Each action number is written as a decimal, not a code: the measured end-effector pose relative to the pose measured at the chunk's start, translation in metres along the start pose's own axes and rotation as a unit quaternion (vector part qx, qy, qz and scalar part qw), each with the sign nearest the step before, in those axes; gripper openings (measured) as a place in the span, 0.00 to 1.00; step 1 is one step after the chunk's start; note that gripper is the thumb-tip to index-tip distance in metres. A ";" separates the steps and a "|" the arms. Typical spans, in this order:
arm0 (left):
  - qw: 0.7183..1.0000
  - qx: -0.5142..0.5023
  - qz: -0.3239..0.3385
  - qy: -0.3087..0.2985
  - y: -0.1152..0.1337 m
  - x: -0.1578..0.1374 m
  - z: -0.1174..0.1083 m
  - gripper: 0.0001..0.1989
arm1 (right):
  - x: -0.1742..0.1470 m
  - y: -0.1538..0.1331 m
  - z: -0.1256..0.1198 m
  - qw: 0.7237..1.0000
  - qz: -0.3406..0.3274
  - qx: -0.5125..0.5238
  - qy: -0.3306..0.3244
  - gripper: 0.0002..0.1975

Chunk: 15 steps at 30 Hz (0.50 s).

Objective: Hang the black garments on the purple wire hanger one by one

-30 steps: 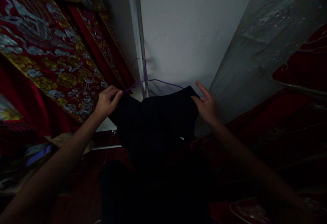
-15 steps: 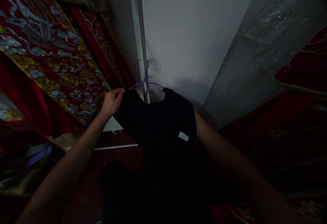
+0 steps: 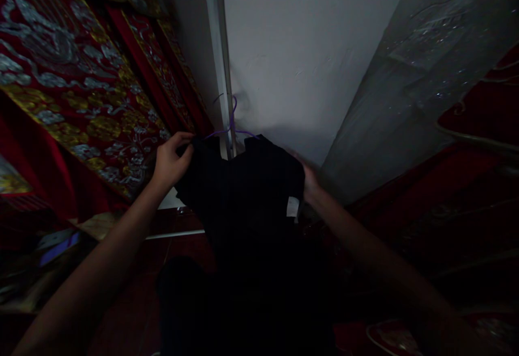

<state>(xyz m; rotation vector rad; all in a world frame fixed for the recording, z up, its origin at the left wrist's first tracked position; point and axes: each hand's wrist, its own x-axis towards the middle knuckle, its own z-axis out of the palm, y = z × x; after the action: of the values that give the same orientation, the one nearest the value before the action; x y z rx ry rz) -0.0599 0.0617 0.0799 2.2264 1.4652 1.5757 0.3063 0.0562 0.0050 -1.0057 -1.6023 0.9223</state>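
A black garment (image 3: 251, 188), its cut hard to make out in the dark, hangs on a thin purple hanger (image 3: 232, 120). At its left shoulder, my left hand (image 3: 172, 158) pinches the cloth between thumb and fingers. My right hand (image 3: 310, 180) is against the garment's right side edge; its fingers are mostly hidden behind the cloth. A small white label (image 3: 292, 206) shows on the fabric near that hand. Lower down, the garment merges with the darkness, so its hem cannot be seen.
A pale wall (image 3: 300, 53) with a metal strip (image 3: 219, 47) stands behind the hanger. Red, gold and silver embroidered cloth (image 3: 68, 74) hangs at left. Shiny clear plastic covering (image 3: 417, 69) and red fabric (image 3: 486, 101) are at right. Dark red tiles (image 3: 133, 291) lie below.
My right hand has come partly into view at the garment's side, where the cloth covered it before. The garment has shifted slightly left, and its label has turned more upright.
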 end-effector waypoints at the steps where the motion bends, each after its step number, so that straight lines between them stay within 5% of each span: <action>1: 1.000 0.011 -0.001 0.001 0.001 0.003 0.002 0.15 | 0.000 -0.002 -0.008 0.999 0.019 0.028 -0.014 0.31; 7: 0.996 0.072 0.048 -0.032 0.009 0.018 0.019 0.19 | -0.003 -0.040 -0.019 0.998 0.020 0.028 -0.051 0.20; 11: 0.992 0.046 0.116 0.005 0.027 0.016 0.014 0.18 | -0.003 -0.060 -0.012 0.996 -0.016 0.058 0.062 0.21; 15: 0.998 -0.014 0.055 0.027 0.041 0.004 -0.006 0.13 | -0.019 -0.075 -0.019 0.989 -0.017 0.051 0.141 0.19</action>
<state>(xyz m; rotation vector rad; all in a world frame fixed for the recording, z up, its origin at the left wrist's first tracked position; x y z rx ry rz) -0.0371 0.0388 0.1066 2.3050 1.3448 1.6884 0.3151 0.0127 0.0709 -0.9871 -1.3183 0.7926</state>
